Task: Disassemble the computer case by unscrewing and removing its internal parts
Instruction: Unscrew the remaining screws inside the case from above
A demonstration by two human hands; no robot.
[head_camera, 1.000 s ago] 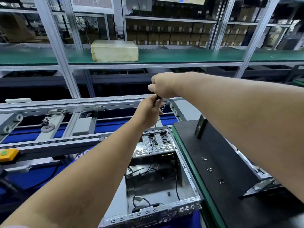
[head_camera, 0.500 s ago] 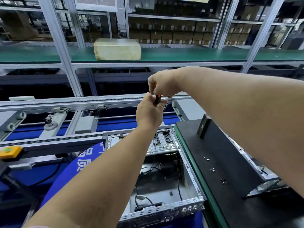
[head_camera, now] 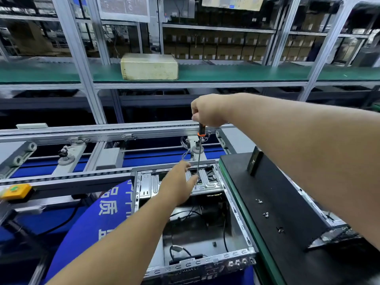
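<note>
Open grey metal computer case (head_camera: 236,204) sits at 6 o'clock, long axis running 6 to 12. We reach our left hand (head_camera: 176,187), fingers loose and holding nothing, toward the silver drive bracket (head_camera: 203,179) at its far end. At 12, our right hand (head_camera: 207,112) grips the orange-and-black screwdriver (head_camera: 199,153), shaft upright, tip down at the bracket. Left hand is nearer.

Computer case (head_camera: 236,204): bare grey metal, side open, lay below both hands; loose black cables inside. Ribbed drive bracket (head_camera: 207,179) sat at its far end, just beyond the left hand (head_camera: 176,186). Screwdriver (head_camera: 199,153), orange-black handle in the right hand (head_camera: 207,112), stood upright, tip on the bracket.
</note>
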